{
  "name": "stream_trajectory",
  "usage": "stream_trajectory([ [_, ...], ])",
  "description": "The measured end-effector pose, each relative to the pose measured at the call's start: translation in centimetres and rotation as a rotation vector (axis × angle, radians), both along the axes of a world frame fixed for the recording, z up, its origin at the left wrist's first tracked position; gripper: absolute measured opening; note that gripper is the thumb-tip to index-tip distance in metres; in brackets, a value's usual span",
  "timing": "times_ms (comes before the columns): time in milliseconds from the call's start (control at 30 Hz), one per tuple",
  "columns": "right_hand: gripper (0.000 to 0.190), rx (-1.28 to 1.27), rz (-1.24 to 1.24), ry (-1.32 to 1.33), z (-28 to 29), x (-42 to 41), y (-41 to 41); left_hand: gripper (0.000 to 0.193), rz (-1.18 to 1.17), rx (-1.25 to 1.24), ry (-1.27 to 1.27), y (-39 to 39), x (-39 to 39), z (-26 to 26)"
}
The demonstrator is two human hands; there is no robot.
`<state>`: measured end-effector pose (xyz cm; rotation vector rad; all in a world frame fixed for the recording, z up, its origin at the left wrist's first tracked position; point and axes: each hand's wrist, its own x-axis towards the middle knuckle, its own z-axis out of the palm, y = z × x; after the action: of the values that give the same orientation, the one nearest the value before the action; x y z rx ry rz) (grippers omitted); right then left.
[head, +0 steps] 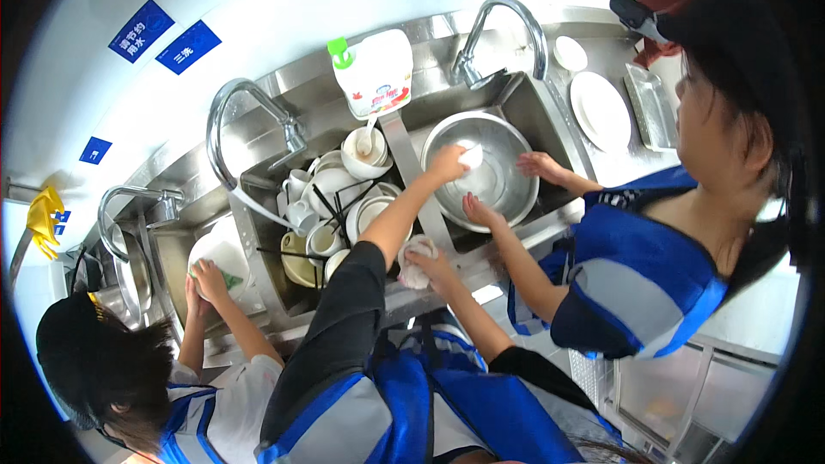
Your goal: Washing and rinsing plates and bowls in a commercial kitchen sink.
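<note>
My left hand [449, 164] reaches over the right sink and grips a small white dish [472, 156] above a large stainless steel bowl [437, 140]. A pale, crumpled cloth [417, 262] is held in my right hand [432, 265], near the front edge of the sinks. White bowls [365, 153], cups and several dark chopsticks [335, 206] are piled in the middle sink, below my left forearm. A white spoon [366, 142] rests in the topmost bowl. Water runs from the middle faucet [222, 135] into that pile.
At the right, a co-worker's two hands [544, 167] are spread at the steel bowl. Another co-worker at the left rubs a white plate [222, 248] with a green pad [231, 280]. A white jug [380, 71] with a green cap stands behind the sinks. White plates [599, 109] and a metal tray [650, 106] lie right.
</note>
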<state>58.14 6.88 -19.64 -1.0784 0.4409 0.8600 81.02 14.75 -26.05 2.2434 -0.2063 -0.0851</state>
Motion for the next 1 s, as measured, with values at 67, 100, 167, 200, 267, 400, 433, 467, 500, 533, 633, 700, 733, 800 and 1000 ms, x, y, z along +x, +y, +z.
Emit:
stream_trajectory([
  [67, 0.035, 0.005, -0.003, 0.011, -0.7, 0.2, -1.7, 0.031, -0.214, 0.106, 0.105, -3.9, 1.5, -3.0],
  [100, 0.036, -0.027, -0.016, -0.008, -0.7, -0.1, -1.9, 0.031, -0.206, 0.103, 0.104, -4.6, 2.0, -4.3],
  [167, 0.038, -0.059, -0.002, -0.021, -1.3, -0.3, -2.1, 0.029, -0.421, 0.332, 0.242, -5.5, 2.6, -6.5],
  [200, 0.039, -0.065, -0.034, -0.032, -2.1, -0.6, -1.8, 0.029, -0.384, 0.335, 0.255, -4.9, 2.6, -7.2],
  [267, 0.04, -0.06, -0.031, -0.024, -3.1, -1.1, -1.1, 0.036, -0.375, 0.42, 0.385, -3.6, 2.0, -8.7],
  [400, 0.045, -0.019, -0.086, 0.015, -2.6, -0.6, 1.3, 0.042, -0.303, 0.412, 0.338, -0.3, 0.6, -8.2],
  [433, 0.041, 0.008, -0.078, 0.022, -2.9, 0.0, 0.0, 0.043, -0.365, 0.303, 0.316, -1.5, 0.5, -7.0],
  [467, 0.037, 0.083, -0.006, 0.023, -2.7, 0.0, 0.7, 0.041, -0.31, 0.145, 0.29, 1.1, -0.6, -6.1],
  [500, 0.035, 0.005, -0.03, 0.004, -3.4, -0.1, -1.7, 0.036, -0.347, -0.067, 0.198, 0.1, -1.5, -1.8],
  [533, 0.033, -0.026, 0.003, -0.044, -3.7, 1.0, -1.9, 0.032, -0.265, -0.182, 0.097, 2.3, -3.2, 1.5],
  [633, 0.03, 0.066, 0.07, -0.006, -1.2, 1.9, -0.9, 0.026, 0.149, -0.316, 0.118, 12.0, -10.7, 7.4],
  [700, 0.03, 0.07, 0.081, -0.014, -1.5, 1.4, -0.5, 0.027, 0.299, -0.183, 0.145, 16.0, -15.7, 4.7],
  [733, 0.03, 0.069, 0.089, -0.024, -1.9, 1.5, 0.0, 0.029, 0.317, -0.12, 0.202, 17.2, -17.6, 2.8],
  [800, 0.03, 0.001, 0.099, -0.028, -1.6, 1.2, 0.3, 0.033, 0.247, -0.009, 0.151, 15.7, -19.8, 1.0],
  [1000, 0.034, -0.024, 0.102, -0.061, -0.9, -0.6, -0.9, 0.044, 0.035, 0.449, -0.21, 12.4, -19.5, -2.7],
])
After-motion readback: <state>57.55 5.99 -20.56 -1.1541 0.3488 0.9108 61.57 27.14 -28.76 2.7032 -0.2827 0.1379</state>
